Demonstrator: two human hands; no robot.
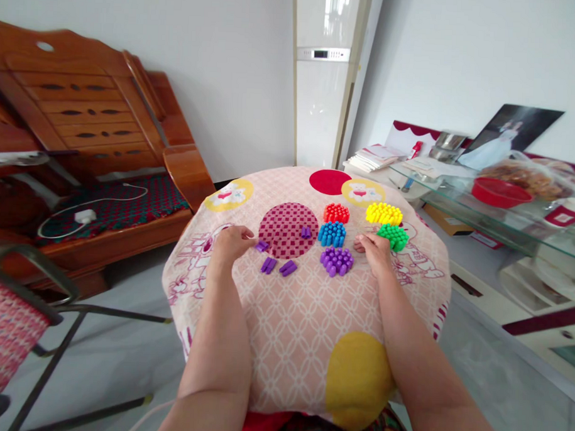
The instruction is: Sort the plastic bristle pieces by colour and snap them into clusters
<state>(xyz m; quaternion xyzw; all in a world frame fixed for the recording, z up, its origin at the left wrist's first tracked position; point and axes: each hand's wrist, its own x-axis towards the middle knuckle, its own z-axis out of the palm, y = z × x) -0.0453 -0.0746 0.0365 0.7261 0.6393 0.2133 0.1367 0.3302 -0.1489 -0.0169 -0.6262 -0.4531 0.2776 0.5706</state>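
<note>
My left hand (233, 244) is at the left of the round table, thumb and fingers drawn together. Just beyond its fingertips lies a small purple piece (262, 246); I cannot tell whether they touch. More purple pieces lie flat nearby: one pair (269, 266), another pair (288, 268) and one (306, 232) on the dark red circle. My right hand (374, 249) rests with curled fingers between a bunch of upright purple pegs (337, 261) and a bunch of green pegs (393, 237). Anything inside its fingers is hidden. Blue pegs (332, 233), red pegs (336, 213) and yellow pegs (384, 213) stand bunched behind.
A patterned cloth (293, 329) covers the table. To the left are a wooden bench (83, 111) with a white charger (84, 216) and a metal-framed chair (14, 332). On the right, a glass-topped cabinet (546, 231) bears a red bowl (501, 192) and papers (372, 158).
</note>
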